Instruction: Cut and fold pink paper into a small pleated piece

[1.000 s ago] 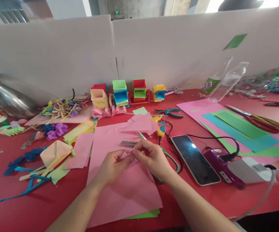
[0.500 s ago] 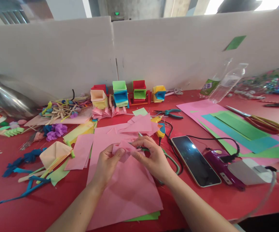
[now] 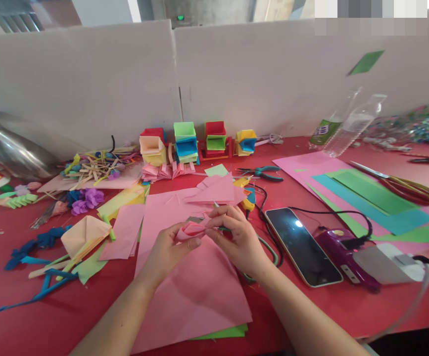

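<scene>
My left hand (image 3: 167,249) and my right hand (image 3: 236,237) meet above a large pink paper sheet (image 3: 195,291) on the red table (image 3: 32,316). Both pinch a small curled pink paper piece (image 3: 191,229) between their fingertips. My right hand also grips a thin metal tool whose tip shows near its fingers; I cannot make out what it is. A small grey metal piece (image 3: 195,219) lies just behind the curled paper.
A phone (image 3: 301,245) and a purple device (image 3: 344,254) with cables lie to the right. Coloured paper sheets (image 3: 370,198), scissors (image 3: 403,184), pliers (image 3: 264,172) and two bottles (image 3: 348,128) sit further right. Folded paper boxes (image 3: 184,141), paper flowers (image 3: 86,198) and sticks (image 3: 91,168) crowd the left and back.
The small pink paper went from lying near the sheet to being lifted and curled into a roll between both hands. The hands rose slightly and drew together.
</scene>
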Motion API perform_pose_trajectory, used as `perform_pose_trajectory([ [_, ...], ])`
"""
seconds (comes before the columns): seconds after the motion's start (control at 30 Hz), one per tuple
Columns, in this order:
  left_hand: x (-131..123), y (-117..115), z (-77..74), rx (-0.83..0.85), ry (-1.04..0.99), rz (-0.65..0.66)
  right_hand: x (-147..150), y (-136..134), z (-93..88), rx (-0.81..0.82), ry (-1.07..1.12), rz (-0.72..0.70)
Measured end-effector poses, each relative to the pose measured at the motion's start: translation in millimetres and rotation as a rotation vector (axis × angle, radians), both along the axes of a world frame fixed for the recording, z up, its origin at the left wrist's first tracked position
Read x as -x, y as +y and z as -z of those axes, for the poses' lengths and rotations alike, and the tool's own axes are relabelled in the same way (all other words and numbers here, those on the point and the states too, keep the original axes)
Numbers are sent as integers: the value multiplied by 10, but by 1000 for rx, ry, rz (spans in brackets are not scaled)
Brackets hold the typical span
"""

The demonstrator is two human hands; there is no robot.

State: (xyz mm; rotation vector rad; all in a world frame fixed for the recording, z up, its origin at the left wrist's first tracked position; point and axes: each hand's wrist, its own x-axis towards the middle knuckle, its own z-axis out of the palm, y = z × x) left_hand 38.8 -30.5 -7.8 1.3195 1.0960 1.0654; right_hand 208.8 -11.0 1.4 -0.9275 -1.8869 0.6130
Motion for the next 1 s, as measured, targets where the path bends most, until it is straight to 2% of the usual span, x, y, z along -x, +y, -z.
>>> perform_pose_trajectory([
  [0.17, 6, -12, 7, -106, 122, -90, -25, -1, -1, -45, 8, -11],
  [0.37, -5, -10, 43, -221, 153, -177, -8, 19, 4, -8, 49, -2],
  [0.53, -2, 38, 82, -133, 38, -207, 43, 77, 94, -68, 52, 22],
  [0.77, 38, 140, 214, -74, -133, -289, 108, 119, 214, -198, 18, 97],
  [0.87, 38, 157, 258, -67, -207, -266, 128, 133, 157, -219, -13, 144],
  [1.0, 16, 140, 243, -92, -284, -212, 166, 162, -4, -208, -131, 86],
])
